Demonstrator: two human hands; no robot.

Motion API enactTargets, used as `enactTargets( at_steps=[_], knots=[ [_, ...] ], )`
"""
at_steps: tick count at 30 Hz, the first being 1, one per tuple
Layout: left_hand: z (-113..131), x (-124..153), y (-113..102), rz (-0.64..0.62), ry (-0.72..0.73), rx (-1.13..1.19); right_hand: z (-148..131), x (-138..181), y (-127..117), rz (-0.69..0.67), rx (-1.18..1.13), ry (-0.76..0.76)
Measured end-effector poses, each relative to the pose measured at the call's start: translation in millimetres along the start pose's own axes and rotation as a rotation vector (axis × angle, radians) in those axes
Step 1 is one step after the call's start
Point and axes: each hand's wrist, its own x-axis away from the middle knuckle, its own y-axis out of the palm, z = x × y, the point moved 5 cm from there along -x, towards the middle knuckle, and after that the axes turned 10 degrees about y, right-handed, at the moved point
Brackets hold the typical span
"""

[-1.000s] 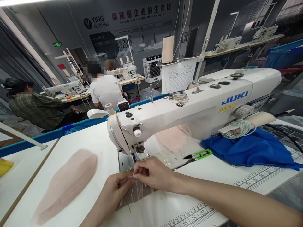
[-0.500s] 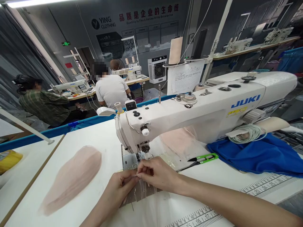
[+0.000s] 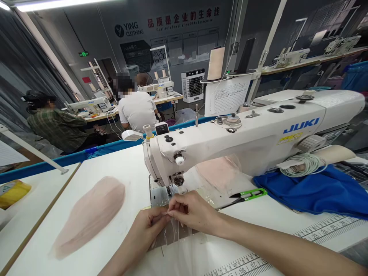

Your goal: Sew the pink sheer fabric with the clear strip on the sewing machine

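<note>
My left hand [image 3: 146, 226] and my right hand [image 3: 192, 212] meet just in front of the needle of a white JUKI sewing machine [image 3: 244, 138]. Both hands pinch the near edge of a thin sheer fabric piece [image 3: 172, 237] that lies flat on the white table [image 3: 120, 172]. The fingers of each hand are closed on that edge, fingertips nearly touching. The needle area is partly hidden behind my right hand.
A stack of pale pink sheer pieces [image 3: 89, 214] lies to the left, more pink fabric [image 3: 215, 170] under the machine arm. Green thread snips [image 3: 247, 195] and a blue cloth [image 3: 313, 191] are to the right. Two people sit at machines behind.
The view has shifted slightly, so everything sits a bit further right in the frame. My hands stay pinched on the fabric edge in the same spot before the needle.
</note>
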Motion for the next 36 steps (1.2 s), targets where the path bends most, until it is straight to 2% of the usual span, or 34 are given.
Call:
enactTargets(
  at_steps=[10, 36],
  knots=[
    [-3.1, 0.2, 0.0, -0.007, -0.008, -0.008, 1.1, -0.1, 0.6, -0.006, -0.008, 0.002],
    [2.1, 4.4, -3.2, 0.027, 0.088, -0.015, 4.1, -0.5, 7.6, -0.014, -0.023, 0.006]
  ],
)
